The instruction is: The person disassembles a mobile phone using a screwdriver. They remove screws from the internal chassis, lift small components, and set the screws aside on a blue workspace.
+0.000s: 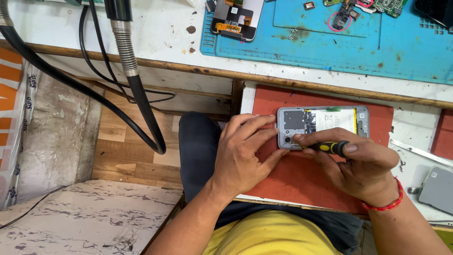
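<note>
An opened phone [325, 121] with its back cover off lies on a red mat [292, 174], showing a white battery and grey frame. My left hand [245, 151] rests on the mat with its fingertips pressing the phone's left end. My right hand [363, 165] grips a black and yellow screwdriver [330, 147], its tip set at the phone's lower left corner near the camera. A red thread band circles my right wrist.
A blue work mat [330, 42] on the white bench above holds another phone part [233, 21], small boards and screws. A grey back cover [439, 189] and metal tweezers [420, 152] lie at right. Black hoses [137, 94] hang at left over the floor.
</note>
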